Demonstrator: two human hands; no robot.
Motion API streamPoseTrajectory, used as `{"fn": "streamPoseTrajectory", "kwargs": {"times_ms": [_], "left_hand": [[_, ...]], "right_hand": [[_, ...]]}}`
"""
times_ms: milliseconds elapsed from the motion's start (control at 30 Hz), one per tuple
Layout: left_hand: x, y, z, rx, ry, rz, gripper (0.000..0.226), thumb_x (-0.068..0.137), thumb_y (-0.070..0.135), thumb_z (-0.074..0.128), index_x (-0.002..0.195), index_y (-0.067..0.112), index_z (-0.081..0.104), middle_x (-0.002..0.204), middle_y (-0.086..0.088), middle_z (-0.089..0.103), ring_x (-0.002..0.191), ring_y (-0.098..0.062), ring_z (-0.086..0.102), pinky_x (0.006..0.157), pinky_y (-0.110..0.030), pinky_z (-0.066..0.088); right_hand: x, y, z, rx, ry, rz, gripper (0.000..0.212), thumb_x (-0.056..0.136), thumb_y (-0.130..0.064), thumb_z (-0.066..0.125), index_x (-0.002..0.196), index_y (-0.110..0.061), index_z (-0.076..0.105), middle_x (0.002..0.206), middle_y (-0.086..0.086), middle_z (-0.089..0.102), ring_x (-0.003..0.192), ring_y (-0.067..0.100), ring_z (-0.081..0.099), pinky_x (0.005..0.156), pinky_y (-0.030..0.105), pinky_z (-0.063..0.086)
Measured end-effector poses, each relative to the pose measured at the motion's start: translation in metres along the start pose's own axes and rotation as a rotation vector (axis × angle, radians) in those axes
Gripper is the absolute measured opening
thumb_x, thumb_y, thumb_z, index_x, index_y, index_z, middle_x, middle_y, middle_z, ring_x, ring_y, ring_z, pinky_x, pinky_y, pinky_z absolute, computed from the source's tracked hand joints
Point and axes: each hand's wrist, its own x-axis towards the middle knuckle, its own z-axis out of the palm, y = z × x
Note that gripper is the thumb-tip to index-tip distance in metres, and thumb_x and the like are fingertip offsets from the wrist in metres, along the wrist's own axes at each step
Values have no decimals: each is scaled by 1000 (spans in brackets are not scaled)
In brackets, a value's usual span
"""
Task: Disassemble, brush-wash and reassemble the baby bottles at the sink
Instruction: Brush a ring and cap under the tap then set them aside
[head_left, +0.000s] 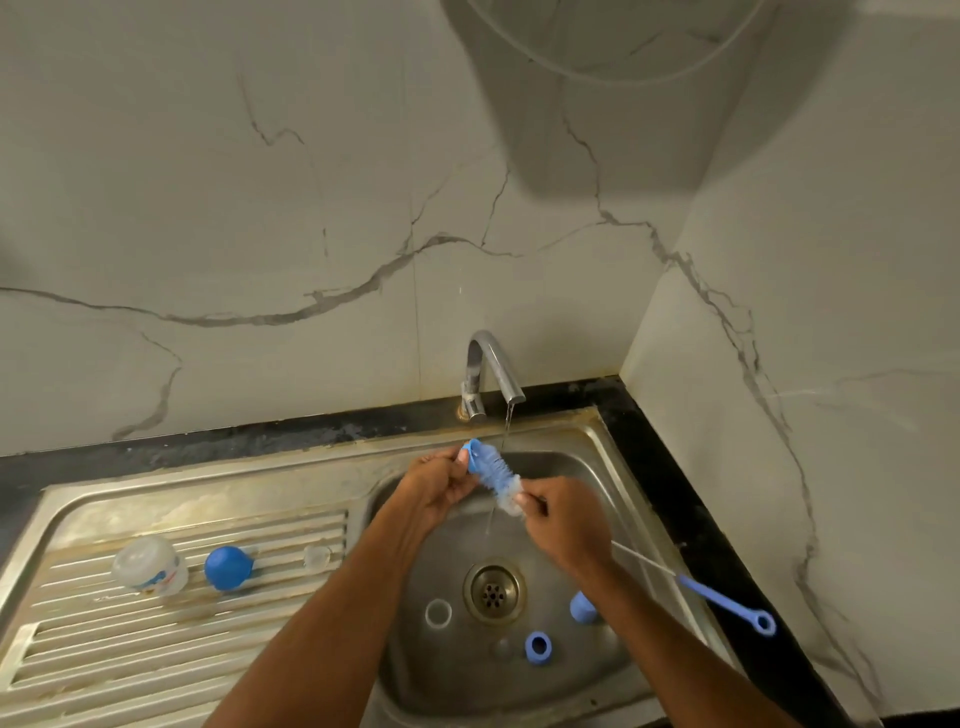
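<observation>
While water runs, both hands (441, 488) grip brush (496, 475).

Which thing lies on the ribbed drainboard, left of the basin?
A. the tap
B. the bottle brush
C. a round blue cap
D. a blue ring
C: the round blue cap rests on the drainboard beside a clear bottle; the hands hold the brush over the basin.

Blue bottle brush (496, 474) under tap stream, bottle (149, 566) on drainboard
</observation>
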Motion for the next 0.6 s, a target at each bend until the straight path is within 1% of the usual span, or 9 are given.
{"fn": "streamPoseTrajectory", "kwargs": {"times_ms": [67, 133, 167, 233, 300, 400, 467, 533, 600], "left_hand": [[2, 4, -1, 31, 17, -26, 20, 103, 1, 45, 96, -3, 63, 84, -18, 71, 83, -26, 68, 82, -38, 57], [4, 7, -7, 92, 20, -56, 23, 100, 0, 41, 90, -4, 61, 66, -13, 64, 64, -20, 64, 84, -39, 56], [5, 8, -10, 127, 17, -78, 23, 99, 2, 40, 89, -4, 60, 60, -10, 60, 57, -16, 59, 83, -38, 56], [4, 7, -14, 200, 13, -118, 26, 100, 10, 40, 84, 1, 58, 59, -6, 48, 53, -13, 47, 70, -31, 53], [4, 3, -16, 223, 0, -149, 31, 104, 15, 40, 83, 2, 58, 63, -8, 46, 56, -14, 44, 61, -28, 52], [0, 1, -12, 67, -66, -131, 21, 100, -2, 42, 104, -5, 62, 92, -19, 64, 84, -25, 64, 78, -36, 60], [-2, 4, -8, 0, -122, -70, 33, 95, -15, 41, 117, -2, 63, 116, -22, 64, 103, -32, 65, 87, -38, 59], [-4, 7, -5, 13, -112, -5, 42, 92, -22, 42, 114, 3, 68, 121, -21, 64, 107, -32, 66, 89, -39, 59], [-3, 7, -5, 24, -102, 30, 44, 91, -22, 44, 112, 5, 71, 123, -21, 65, 111, -33, 66, 92, -41, 58]], "right_hand": [[0, 5, -6, -35, -20, -148, 19, 93, -30, 62, 101, -20, 76, 85, -4, 75, 72, 8, 68, 58, 18, 50], [0, 13, -11, -98, -91, -278, 19, 92, -30, 58, 94, -21, 75, 75, -4, 72, 64, 9, 65, 57, 27, 53], [0, 19, -12, -129, -129, -329, 18, 90, -29, 58, 94, -21, 74, 76, -4, 73, 64, 9, 66, 57, 29, 55], [0, 30, -16, -181, -170, -386, 20, 87, -25, 60, 102, -21, 73, 82, -3, 75, 68, 11, 69, 61, 29, 58], [2, 32, -20, -257, -143, -388, 24, 84, -22, 63, 106, -20, 73, 83, -1, 76, 68, 14, 70, 60, 29, 58], [2, 17, -25, -278, 1, -209, 17, 80, -20, 70, 97, -22, 74, 73, -3, 71, 61, 13, 65, 53, 18, 44], [0, 6, -25, -248, 25, -34, 5, 84, -20, 67, 86, -23, 70, 67, -8, 62, 58, 8, 56, 50, 13, 29], [-3, 0, -19, -208, 15, 55, 6, 86, -21, 64, 83, -23, 69, 68, -9, 58, 59, 5, 49, 48, 13, 23], [-5, -3, -15, -168, 29, 80, 6, 84, -19, 65, 84, -20, 71, 72, -4, 65, 61, 5, 46, 48, 13, 19]]}}
